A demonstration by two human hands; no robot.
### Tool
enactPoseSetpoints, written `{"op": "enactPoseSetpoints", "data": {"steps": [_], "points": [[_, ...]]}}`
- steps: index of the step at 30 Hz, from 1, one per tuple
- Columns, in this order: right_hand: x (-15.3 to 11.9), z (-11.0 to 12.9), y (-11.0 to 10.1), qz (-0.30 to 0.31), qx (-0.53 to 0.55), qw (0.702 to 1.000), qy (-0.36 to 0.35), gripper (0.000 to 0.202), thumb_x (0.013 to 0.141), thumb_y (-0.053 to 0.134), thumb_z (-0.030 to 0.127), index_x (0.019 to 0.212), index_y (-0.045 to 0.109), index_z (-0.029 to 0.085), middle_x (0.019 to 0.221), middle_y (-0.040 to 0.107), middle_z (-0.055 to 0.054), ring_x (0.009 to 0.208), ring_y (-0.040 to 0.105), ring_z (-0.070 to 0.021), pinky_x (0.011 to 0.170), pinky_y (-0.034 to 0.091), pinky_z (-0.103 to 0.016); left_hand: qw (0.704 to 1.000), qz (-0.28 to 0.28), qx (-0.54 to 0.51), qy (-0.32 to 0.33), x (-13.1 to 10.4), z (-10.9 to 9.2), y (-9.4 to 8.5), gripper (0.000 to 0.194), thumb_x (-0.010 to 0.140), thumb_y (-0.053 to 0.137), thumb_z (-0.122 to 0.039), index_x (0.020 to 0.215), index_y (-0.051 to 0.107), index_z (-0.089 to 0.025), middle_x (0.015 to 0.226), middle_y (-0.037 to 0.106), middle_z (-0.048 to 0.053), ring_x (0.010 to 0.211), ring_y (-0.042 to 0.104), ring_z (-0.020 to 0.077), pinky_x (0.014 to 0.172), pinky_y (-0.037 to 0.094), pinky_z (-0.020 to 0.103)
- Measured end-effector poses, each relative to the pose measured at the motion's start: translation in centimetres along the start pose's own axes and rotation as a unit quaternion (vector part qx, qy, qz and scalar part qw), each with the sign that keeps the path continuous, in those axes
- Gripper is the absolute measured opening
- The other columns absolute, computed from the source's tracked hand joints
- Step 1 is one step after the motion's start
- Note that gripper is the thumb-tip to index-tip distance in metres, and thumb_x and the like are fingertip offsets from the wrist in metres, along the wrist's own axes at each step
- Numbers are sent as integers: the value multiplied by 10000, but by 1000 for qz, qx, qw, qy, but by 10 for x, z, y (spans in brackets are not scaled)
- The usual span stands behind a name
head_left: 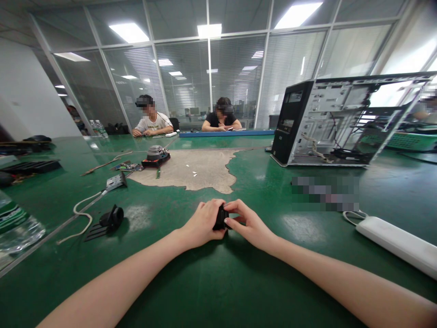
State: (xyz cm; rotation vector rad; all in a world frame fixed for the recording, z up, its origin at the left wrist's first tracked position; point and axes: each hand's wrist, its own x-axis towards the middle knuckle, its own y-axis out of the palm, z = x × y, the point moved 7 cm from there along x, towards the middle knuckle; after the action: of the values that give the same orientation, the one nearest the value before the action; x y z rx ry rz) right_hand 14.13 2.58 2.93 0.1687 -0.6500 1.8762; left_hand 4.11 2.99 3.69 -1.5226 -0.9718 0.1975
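Across the lower part of my head view spreads a green table (191, 291), its surface glossy under ceiling lights. Behind it I see a glass wall (235, 77) with blinds. At the right stands an opened computer case (327, 114), its black front angled towards me. A ragged brown patch (184, 168) covers the table's middle. Two people sit at the far edge, one in a white shirt (157, 123), one in a dark shirt (211, 123). A white power strip (396, 241) lies at right; a clear bottle (23, 230) lies at far left.

At centre, near me, my hands meet. My left hand (205, 223) is curled around a black piece (220, 218); my right hand (251, 223) grips its right side between thumb and fingers. The piece sits between both hands, mostly hidden, and I cannot tell whether it touches the table.
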Motion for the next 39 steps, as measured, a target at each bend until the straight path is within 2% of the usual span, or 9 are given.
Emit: {"op": "enactPoseSetpoints", "data": {"steps": [6,14,23,31,35,39], "points": [[0,-6,2,9,3,999,33,278,774,511,193,1043,444,206,1023,495,-54,975,516,-168,760,509,-308,1000,0,-4,1,0,0,0,577,620,584,-226,1118,295,-191,1053,487,78,968,474,243,805,350,381],[-1,4,-2,-9,3,1000,-14,186,762,524,193,944,498,214,1012,473,-38,970,503,-160,768,506,-290,1000,3,3,3,0,-1,-1,583,626,578,-235,1131,288,-189,1077,477,88,987,461,249,809,348,382],[0,-9,2,12,9,999,45,279,780,505,216,1052,444,207,1033,504,-55,971,519,-168,763,509,-316,1000,4,4,0,0,-1,-1,568,631,577,-237,1123,297,-181,1055,486,84,969,469,242,802,351,374],[-1,5,-1,-3,-7,1000,-24,212,764,519,186,970,494,225,1038,462,-40,991,489,-166,784,507,-303,1000,2,-1,1,0,-2,-2,589,622,577,-228,1132,284,-194,1074,478,84,981,468,249,806,351,385],[-1,1,-1,-6,-16,1000,-3,212,773,510,201,982,476,222,998,487,-43,972,505,-173,735,516,-306,1000,0,-1,1,0,-2,-2,573,636,570,-234,1132,286,-193,1064,482,83,974,474,249,803,355,389],[-1,-2,-1,-5,-21,1000,21,281,774,507,197,1048,447,213,1041,482,-62,1012,490,-185,744,512,-315,1000,3,3,-3,1,-1,-1,573,635,581,-238,1126,291,-186,1055,487,83,958,479,246,804,358,390]]}}
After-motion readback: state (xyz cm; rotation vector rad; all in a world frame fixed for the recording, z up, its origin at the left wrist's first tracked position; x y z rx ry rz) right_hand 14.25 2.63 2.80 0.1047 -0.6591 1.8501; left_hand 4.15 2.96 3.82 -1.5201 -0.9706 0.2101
